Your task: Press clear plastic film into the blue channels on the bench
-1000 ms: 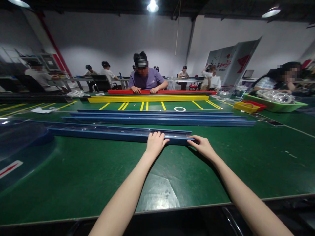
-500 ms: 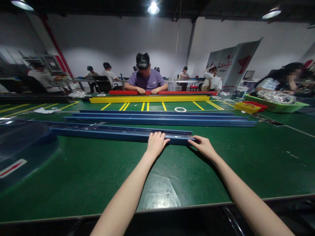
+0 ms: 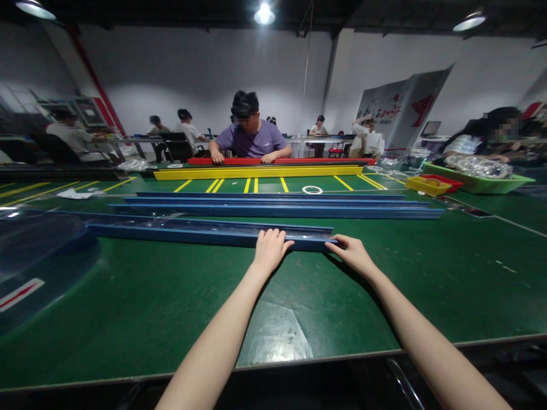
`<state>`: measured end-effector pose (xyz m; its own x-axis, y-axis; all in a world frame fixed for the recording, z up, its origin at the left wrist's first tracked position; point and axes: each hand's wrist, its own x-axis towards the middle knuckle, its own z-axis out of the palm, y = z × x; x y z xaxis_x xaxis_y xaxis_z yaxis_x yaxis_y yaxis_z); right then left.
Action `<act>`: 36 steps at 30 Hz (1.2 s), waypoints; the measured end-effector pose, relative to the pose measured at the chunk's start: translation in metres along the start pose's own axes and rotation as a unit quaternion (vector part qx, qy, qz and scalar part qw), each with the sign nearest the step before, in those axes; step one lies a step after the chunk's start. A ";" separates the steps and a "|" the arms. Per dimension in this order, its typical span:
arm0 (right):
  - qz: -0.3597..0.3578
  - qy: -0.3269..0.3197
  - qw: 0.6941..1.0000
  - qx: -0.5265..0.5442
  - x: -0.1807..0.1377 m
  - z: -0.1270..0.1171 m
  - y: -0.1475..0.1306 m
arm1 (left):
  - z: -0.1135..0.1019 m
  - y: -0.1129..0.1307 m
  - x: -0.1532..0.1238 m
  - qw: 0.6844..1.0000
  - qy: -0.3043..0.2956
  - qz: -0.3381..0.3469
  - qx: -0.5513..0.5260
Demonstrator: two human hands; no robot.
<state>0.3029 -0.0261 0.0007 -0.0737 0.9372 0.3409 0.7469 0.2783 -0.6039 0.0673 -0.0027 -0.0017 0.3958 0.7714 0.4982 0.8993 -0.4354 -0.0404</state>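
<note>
A long blue channel strip lies across the green table in front of me, its open side up and clear film inside. My left hand grips its near wall, fingers hooked over the top edge and thumb along the outside. At the right end, my right hand pinches the corner of the same strip between thumb and fingers. Farther back, more blue channel strips lie side by side, untouched by either hand. A large transparent film roll or sheet covers the strip's left end, so that end is unclear.
Beyond lie a yellow strip, a red strip and a white ring. A person in a purple shirt sits opposite. On the right stand a green tray with clear coils and a yellow tray.
Both my hands keep their hold on the blue channel strip, which stays in place. Across the table, the person has lifted their head and moved one hand leftward along the red strip.
</note>
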 end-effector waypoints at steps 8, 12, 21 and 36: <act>-0.002 0.003 1.000 -0.006 0.000 -0.001 -0.001 | -0.002 0.001 0.001 1.000 -0.007 -0.001 0.001; -0.002 -0.001 1.000 -0.002 0.000 -0.001 -0.002 | -0.002 0.000 0.000 1.000 -0.003 0.000 -0.003; 0.010 0.008 1.000 -0.012 0.000 -0.001 -0.001 | 0.000 0.000 0.000 1.000 0.004 -0.011 -0.005; 0.017 0.015 0.994 -0.104 0.000 -0.004 0.005 | -0.003 0.000 0.001 1.000 -0.007 -0.018 -0.015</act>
<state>0.3092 -0.0254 0.0009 -0.0283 0.9378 0.3460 0.8696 0.1938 -0.4541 0.0670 -0.0035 0.0015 0.3663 0.7927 0.4874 0.9072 -0.4207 0.0024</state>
